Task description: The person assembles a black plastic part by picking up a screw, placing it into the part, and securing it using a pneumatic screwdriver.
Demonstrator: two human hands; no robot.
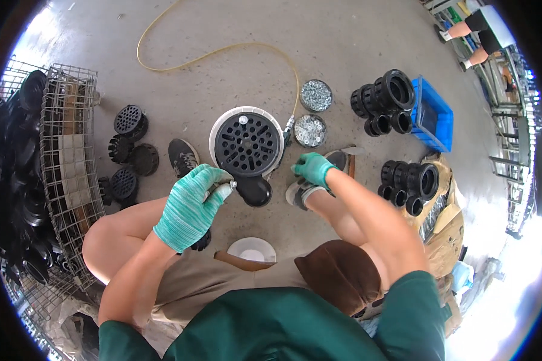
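Note:
Between my feet stands a black round part with a perforated grate (249, 141) and a rounded spout (256, 191), resting on a white round rim (213, 138). A small silvery piece (243, 120) sits near the grate's far edge. My left hand (193, 201), in a green glove, pinches a small metal piece (233, 183) beside the spout; it looks like a nut or bolt, too small to tell. My right hand (314, 169), also gloved, is held curled near my right shoe, apart from the black part. Whether anything lies in its fingers is hidden.
Two dishes hold small metal hardware (316, 95) and washer-like pieces (311, 131). A yellowish hose (241, 44) ends in a metal fitting. Black fittings (397, 90), a blue crate (439, 114) and a hammer (351, 159) lie right; a wire cage (69, 144) stands left. Another person's legs show far right.

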